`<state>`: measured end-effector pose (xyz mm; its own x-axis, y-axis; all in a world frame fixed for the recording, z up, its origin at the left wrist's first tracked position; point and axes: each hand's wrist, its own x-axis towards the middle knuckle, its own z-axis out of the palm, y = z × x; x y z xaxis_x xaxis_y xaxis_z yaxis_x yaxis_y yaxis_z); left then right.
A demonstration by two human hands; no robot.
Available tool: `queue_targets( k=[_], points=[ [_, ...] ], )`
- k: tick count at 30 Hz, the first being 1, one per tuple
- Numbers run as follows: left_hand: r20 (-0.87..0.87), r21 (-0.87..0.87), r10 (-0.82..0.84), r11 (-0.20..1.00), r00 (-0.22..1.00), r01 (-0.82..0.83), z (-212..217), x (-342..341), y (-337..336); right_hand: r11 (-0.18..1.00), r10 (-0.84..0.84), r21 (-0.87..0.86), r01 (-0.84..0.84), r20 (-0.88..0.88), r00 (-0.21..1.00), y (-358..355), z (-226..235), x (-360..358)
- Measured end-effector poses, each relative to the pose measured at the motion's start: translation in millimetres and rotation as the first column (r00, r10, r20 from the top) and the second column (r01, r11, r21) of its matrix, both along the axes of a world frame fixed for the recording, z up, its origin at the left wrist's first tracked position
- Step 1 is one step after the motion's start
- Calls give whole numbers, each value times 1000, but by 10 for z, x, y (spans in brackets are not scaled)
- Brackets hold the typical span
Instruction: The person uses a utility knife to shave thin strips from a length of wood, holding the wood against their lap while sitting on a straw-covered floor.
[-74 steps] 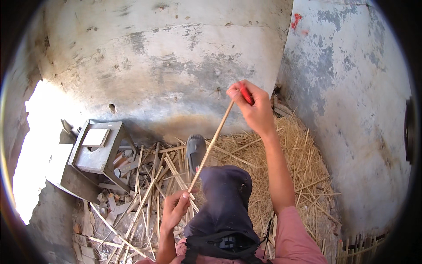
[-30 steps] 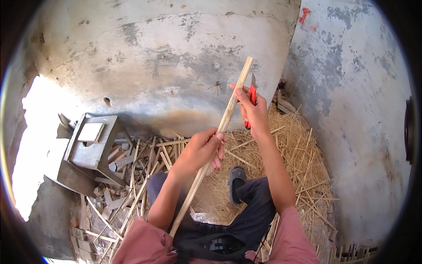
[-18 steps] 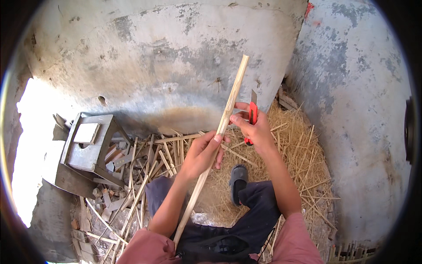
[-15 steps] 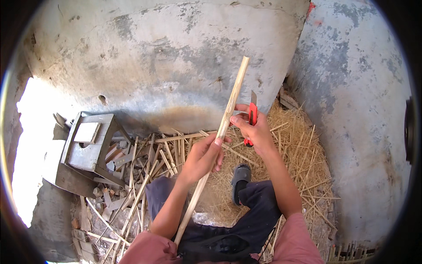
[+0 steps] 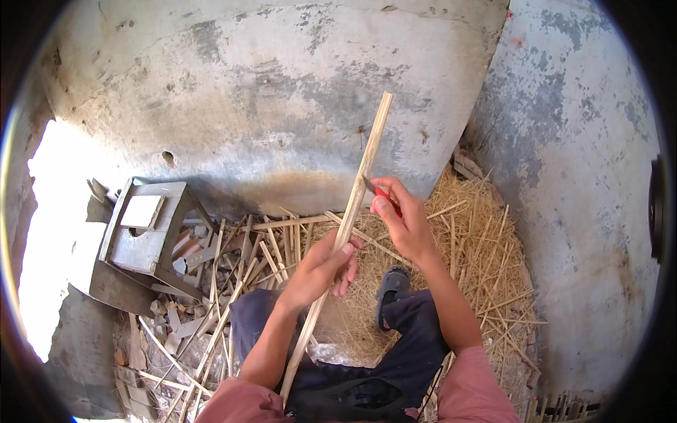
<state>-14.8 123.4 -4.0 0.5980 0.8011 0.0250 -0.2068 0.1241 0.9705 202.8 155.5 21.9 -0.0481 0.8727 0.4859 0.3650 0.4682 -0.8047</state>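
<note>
A long pale wooden stick (image 5: 369,151) slants up from my lap, its far end raised before the wall. My left hand (image 5: 323,266) is closed around its middle, thumb on top. In my right hand (image 5: 403,224) is a red utility knife (image 5: 387,200), gripped in closed fingers. Its blade points up and left and meets the stick's right side, above my left hand; whether it cuts in cannot be told. Part of the knife's handle is hidden by my fingers.
Straw and shavings (image 5: 472,247) cover the floor at right, around my shoe (image 5: 392,289). Thin wooden strips (image 5: 218,331) and rubble lie at left, beside a worn wooden stool-like frame (image 5: 151,229). Stained walls (image 5: 282,106) rise ahead and to the right.
My right hand has turned the knife from upright to leaning left, bringing its blade to the stick. The left hand has slid slightly downward with the stick still held.
</note>
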Motion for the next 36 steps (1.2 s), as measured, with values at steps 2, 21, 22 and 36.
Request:
queue_targets(
  k=[2,21,22,36],
  points=[
    [21,-1,44,999,999,-44,-13,14,-33,993,-76,100,55,220,972,-19,28,-39],
    [-136,149,224,968,965,-203,-20,-156,-209,805,-568,236,544,45,822,597,-58,642],
    [-119,106,215,973,969,-203,-11,-183,-204,799,-556,263,540,-17,831,600,-50,689],
    [-176,203,312,940,934,-275,-94,-208,-117,970,8,231,-69,252,968,147,-98,-259]
  ],
)
